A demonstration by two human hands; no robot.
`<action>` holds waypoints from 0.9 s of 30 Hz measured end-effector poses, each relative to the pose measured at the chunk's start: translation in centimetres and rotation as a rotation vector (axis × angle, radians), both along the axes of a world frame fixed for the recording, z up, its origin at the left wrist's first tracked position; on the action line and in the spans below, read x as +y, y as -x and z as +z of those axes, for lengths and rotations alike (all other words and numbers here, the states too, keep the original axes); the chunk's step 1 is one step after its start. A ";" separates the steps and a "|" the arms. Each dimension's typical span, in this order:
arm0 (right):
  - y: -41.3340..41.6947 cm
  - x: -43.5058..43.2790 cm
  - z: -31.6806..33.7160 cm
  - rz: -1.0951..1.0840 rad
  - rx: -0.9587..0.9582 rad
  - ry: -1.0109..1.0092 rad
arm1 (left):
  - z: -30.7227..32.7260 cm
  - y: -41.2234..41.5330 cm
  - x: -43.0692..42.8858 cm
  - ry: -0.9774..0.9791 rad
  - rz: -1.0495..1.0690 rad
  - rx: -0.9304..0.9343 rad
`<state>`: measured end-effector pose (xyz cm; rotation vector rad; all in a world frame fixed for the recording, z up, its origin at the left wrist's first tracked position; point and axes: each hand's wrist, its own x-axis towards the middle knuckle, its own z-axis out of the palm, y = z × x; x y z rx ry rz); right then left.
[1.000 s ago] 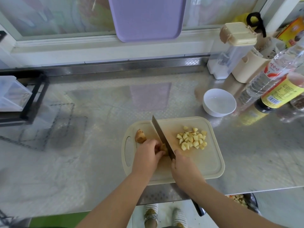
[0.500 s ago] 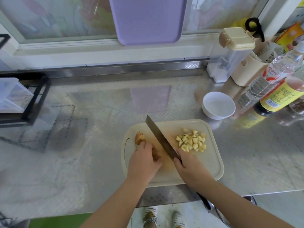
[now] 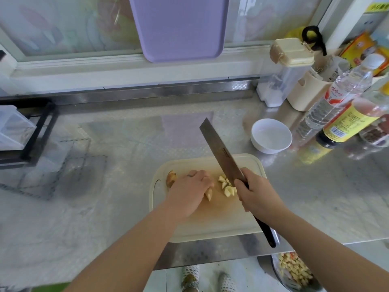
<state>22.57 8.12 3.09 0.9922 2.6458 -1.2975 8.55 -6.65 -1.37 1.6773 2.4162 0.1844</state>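
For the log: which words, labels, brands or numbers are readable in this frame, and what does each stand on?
Nothing is clear enough to quote.
On the clear bottle: a red-and-white label with red characters, too blurred to read.
On the dark bottle: a yellow label with print and a barcode, too small to read.
On the orange box: blurred print.
On the knife: a dark stamp on the blade, unreadable.

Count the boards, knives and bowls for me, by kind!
Boards: 2, a beige plastic board and a purple plastic board
Knives: 1, a long steel knife with a black handle
Bowls: 1, a round white bowl
Total: 4
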 end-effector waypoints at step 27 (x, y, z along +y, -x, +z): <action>-2.4 -3.2 -2.7 0.083 -0.202 -0.115 | -1.1 -1.2 0.0 -0.004 0.624 -0.455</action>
